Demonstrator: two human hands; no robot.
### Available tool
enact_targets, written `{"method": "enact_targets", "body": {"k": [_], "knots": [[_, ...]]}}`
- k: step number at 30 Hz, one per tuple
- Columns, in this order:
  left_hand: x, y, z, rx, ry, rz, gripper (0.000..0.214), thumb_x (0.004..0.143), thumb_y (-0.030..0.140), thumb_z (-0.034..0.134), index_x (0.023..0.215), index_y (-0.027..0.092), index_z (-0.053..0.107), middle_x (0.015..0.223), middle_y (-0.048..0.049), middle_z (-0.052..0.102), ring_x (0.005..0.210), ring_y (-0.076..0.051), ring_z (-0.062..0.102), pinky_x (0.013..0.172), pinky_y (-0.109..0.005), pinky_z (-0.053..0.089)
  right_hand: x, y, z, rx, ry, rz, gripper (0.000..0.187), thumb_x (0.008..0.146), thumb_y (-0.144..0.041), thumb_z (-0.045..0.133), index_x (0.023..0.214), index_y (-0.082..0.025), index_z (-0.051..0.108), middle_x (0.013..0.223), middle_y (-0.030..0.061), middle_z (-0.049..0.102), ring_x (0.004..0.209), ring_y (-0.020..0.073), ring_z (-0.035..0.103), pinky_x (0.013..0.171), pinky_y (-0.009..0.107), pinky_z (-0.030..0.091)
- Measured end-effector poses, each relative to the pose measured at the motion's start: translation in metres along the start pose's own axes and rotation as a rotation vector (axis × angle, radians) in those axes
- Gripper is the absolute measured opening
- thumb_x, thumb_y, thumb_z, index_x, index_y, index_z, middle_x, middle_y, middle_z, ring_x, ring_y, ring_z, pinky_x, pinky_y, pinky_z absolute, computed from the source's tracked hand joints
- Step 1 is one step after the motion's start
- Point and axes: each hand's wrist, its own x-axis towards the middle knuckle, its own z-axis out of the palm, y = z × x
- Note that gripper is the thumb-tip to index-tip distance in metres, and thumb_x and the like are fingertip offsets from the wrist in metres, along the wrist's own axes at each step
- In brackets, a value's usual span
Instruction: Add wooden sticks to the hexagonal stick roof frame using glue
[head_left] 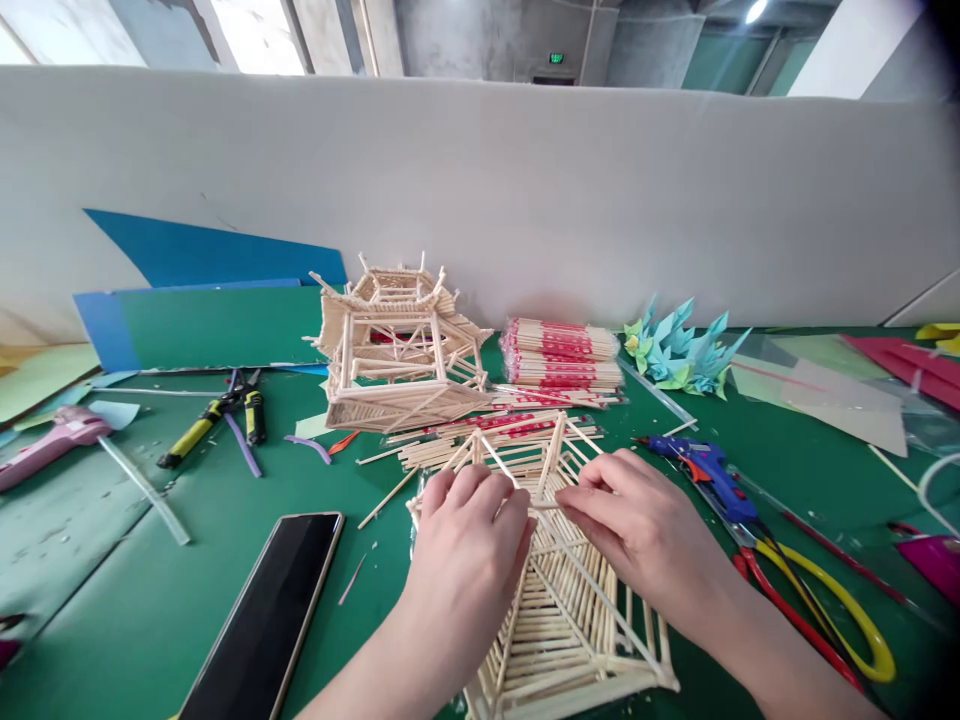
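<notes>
A frame of pale wooden sticks [559,585], shaped like a sloping roof with close rows of slats, lies in front of me. My left hand [472,540] reaches over its left side, fingers curled and thumb pressed in at the middle. From the right, my right hand [637,520] pinches a short wooden stick [544,504] between thumb and fingertips. This stick spans the gap between both hands, lying across the frame's upper part. Its left end meets my left fingertips, which are partly hidden behind the back of the hand.
Behind stands a stick-built pavilion model [405,385], beside bundled sticks [562,350] and loose sticks [442,445]. A phone [262,620] and yellow-black cutters [199,430] lie left. Right are a blue glue gun [701,475], red-and-yellow-handled scissors [840,610] and folded turquoise paper [682,345].
</notes>
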Motion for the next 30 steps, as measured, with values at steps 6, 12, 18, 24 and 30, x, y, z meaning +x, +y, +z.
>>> {"method": "enact_targets", "body": {"k": [6,12,18,24,30], "knots": [[0.0039,-0.0014,0.0045,0.06,-0.063,0.011,0.02,0.084,0.016,0.043,0.078,0.019,0.062,0.073,-0.0035,0.06,0.076,-0.021,0.051,0.072,-0.04,0.034,-0.0005,0.0008,-0.001,0.015,0.006,0.008,0.017,0.082,-0.012,0.049,0.085,-0.019,0.064,0.076,0.0026,0.054,0.074,0.0164,0.045,0.064,0.03,0.037],[0.0055,-0.002,0.0063,0.104,-0.096,0.027,0.02,0.083,0.014,0.043,0.076,0.018,0.061,0.072,-0.0039,0.06,0.072,-0.021,0.052,0.068,-0.038,0.036,0.0003,0.0001,-0.0024,-0.005,0.005,0.003,0.017,0.082,-0.012,0.049,0.085,-0.02,0.064,0.075,0.0024,0.054,0.073,0.0164,0.046,0.064,0.03,0.037],[0.0067,-0.0013,0.0067,0.121,-0.102,0.035,0.021,0.083,0.012,0.043,0.073,0.017,0.061,0.07,-0.0039,0.059,0.07,-0.02,0.052,0.068,-0.037,0.036,0.001,-0.0006,-0.0019,-0.04,0.01,0.007,0.017,0.083,-0.015,0.048,0.083,-0.02,0.065,0.074,0.0026,0.055,0.073,0.0164,0.048,0.063,0.029,0.038],[0.0072,-0.002,0.0063,0.11,-0.082,0.051,0.023,0.082,0.013,0.041,0.071,0.018,0.061,0.069,-0.0036,0.059,0.068,-0.019,0.051,0.067,-0.036,0.036,0.0029,-0.0005,-0.0024,-0.063,0.013,0.0,0.017,0.083,-0.015,0.049,0.08,-0.02,0.065,0.074,0.0029,0.055,0.073,0.0164,0.048,0.063,0.029,0.038],[0.0073,-0.004,0.005,0.082,-0.065,0.081,0.023,0.082,0.013,0.04,0.074,0.018,0.061,0.07,-0.0034,0.059,0.068,-0.019,0.051,0.066,-0.036,0.035,0.0024,-0.002,-0.0046,-0.072,0.02,-0.007,0.017,0.082,-0.013,0.049,0.08,-0.02,0.065,0.073,0.0024,0.055,0.074,0.016,0.048,0.064,0.028,0.038]]}}
